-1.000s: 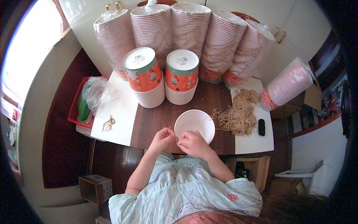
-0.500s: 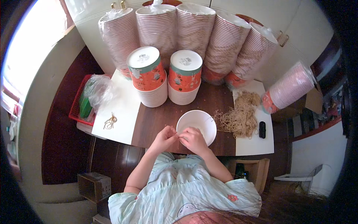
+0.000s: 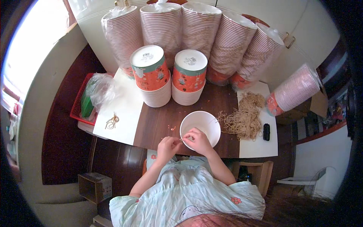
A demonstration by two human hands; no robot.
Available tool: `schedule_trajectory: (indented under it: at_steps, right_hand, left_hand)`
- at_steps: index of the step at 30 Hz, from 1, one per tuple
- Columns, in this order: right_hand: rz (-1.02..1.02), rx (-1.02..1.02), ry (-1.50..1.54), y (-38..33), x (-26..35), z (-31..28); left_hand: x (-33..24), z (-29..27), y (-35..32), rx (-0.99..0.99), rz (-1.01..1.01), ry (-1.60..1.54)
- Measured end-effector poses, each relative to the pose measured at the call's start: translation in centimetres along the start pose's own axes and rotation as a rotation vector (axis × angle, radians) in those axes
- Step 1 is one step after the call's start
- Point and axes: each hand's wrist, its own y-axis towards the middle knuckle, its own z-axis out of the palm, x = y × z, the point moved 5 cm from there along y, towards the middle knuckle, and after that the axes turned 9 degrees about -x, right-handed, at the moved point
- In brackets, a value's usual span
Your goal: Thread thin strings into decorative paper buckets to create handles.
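A white paper bucket (image 3: 206,118) stands mouth up at the table's near edge. My right hand (image 3: 197,140) is over its near rim, thumb and fingers pinched. Just left of the bucket, my left hand (image 3: 168,146) is closed too, its fingertips almost meeting the right hand's. Between the fingertips is something small, thin and pale that I cannot make out. A tangled heap of tan twine (image 3: 245,119) lies right of the bucket, and a loose strand reaches the bucket's rim.
Two short stacks of upturned orange-and-green paper buckets (image 3: 151,73) stand behind. Tall plastic-wrapped bucket stacks (image 3: 200,30) line the back. A black object (image 3: 266,132) lies at right. A small twine coil (image 3: 112,121) and a red basket (image 3: 77,108) are at left.
My left hand has moved slightly down and left, uncovering reddish crumbs on the table. The right hand has stayed nearly in place, its fingertips a little apart from the left's.
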Motion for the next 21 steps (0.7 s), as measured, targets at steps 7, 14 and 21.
schedule_trajectory:
  at_steps: [7, 14, 21]
  right_hand:
    - [-0.057, -0.018, -0.006, -0.1, -0.7, 0.1]
    - [-0.053, -0.025, 0.001, -0.1, -0.8, 0.1]
    - [-0.037, -0.021, 0.001, -0.1, -0.5, -0.1]
  left_hand:
    - [-0.8, -0.2, 0.2, -0.056, 0.026, 0.077]
    - [-1.3, -0.4, 0.7, -0.11, 0.021, -0.088]
    - [1.1, 1.0, 0.1, -0.032, -0.182, -0.351]
